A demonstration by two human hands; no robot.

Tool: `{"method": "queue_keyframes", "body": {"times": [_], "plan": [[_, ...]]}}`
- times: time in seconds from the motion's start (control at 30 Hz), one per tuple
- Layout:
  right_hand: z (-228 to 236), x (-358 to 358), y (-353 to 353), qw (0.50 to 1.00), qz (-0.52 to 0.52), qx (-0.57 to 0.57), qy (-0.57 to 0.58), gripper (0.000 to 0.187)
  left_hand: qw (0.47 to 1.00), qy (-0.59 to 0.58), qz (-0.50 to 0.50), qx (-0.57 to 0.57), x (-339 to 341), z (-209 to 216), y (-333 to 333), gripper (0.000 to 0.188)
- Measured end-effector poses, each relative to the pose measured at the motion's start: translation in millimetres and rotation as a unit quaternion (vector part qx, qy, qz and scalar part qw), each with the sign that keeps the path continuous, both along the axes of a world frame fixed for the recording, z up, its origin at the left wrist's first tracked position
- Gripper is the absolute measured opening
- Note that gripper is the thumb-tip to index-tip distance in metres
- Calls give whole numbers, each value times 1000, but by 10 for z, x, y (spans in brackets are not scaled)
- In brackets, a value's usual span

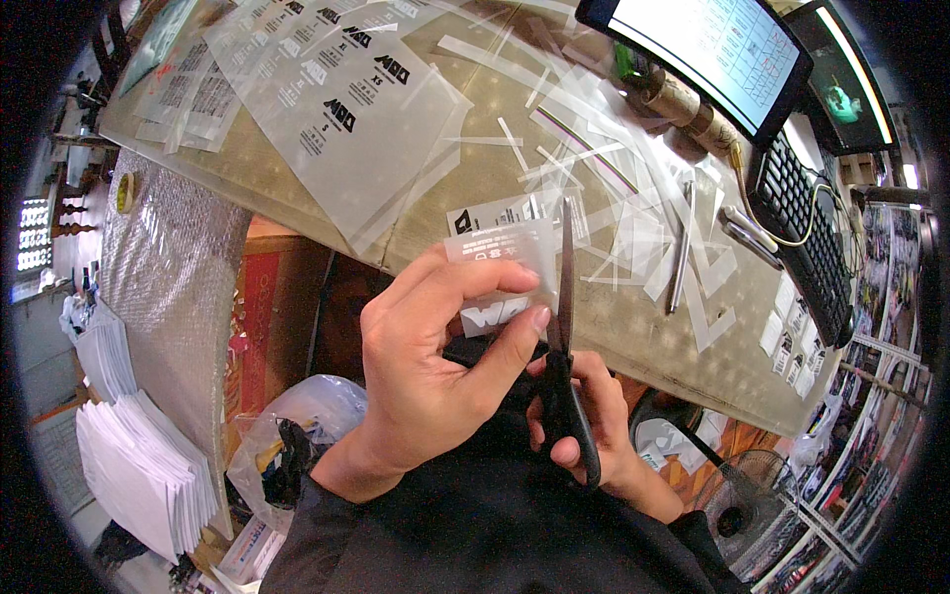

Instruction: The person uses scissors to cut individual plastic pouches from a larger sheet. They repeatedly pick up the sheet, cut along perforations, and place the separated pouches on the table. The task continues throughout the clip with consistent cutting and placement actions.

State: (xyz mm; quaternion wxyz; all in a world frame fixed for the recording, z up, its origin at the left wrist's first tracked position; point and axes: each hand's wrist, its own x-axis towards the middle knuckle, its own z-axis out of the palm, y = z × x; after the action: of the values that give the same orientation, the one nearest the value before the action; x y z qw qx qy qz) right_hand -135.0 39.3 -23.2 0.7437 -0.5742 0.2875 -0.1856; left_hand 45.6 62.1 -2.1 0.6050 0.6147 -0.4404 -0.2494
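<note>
Running near-vertically mid-frame, tip-up, black-handled scissors [560, 342] filled the right hand [611, 441]; the left hand [426, 366] pinched translucent film [515, 246].

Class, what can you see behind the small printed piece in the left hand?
Past its upper edge show a black-printed strip and the table. Whatever lies directly behind the piece and the left hand is hidden.

A tan table [693, 370] spans the room, dotted with pale glints. At the far left, a bright latticed window [33, 234] opens above a pale wall [36, 342]. Brown floor [683, 485] shows beside a fan [734, 517]; crowded shelves [886, 401] line the right side.
</note>
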Motion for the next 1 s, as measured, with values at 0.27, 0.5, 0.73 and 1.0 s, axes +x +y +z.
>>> {"method": "queue_keyframes", "body": {"times": [0.27,0.5,0.73,1.0], "plan": [[24,-11,17,1000,-11,23,12,78,999,43,-13,5,-19,42,-13,19],[2,-45,3,1000,-2,2,5,66,997,78,-17,16,-28,44,-14,19],[21,-45,12,1000,-19,-14,20,75,994,87,-45,50,-25,103,14,25],[-27,-35,46,998,-38,-40,27,66,991,104,-48,65,-39,69,5,26]]}}
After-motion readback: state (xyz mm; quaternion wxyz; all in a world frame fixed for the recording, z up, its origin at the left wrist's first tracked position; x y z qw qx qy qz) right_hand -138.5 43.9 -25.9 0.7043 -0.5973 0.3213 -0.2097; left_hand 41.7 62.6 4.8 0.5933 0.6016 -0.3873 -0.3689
